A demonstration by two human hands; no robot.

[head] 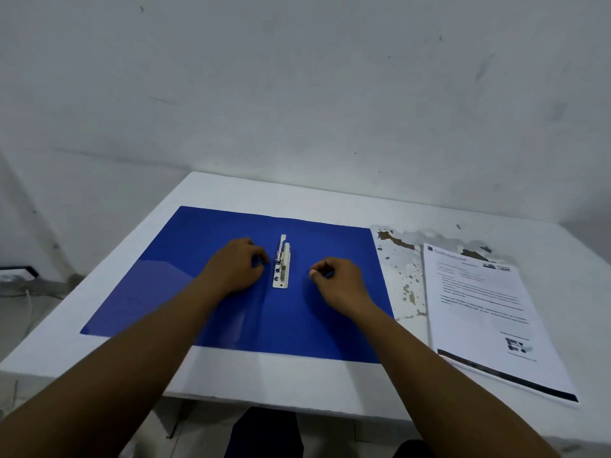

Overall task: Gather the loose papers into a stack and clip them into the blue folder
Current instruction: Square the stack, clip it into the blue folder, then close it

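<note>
Two hands [238,266], one blue folder [185,279]

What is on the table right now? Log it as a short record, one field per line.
folder: blue folder lying open and flat on the white table
clip: metal clip at the spine, no paper in it
papers: printed papers stacked right of the folder, not touching it
left hand: left hand on the folder left of the clip, fingers curled
right hand: right hand on the folder right of the clip, fingers curled
</note>
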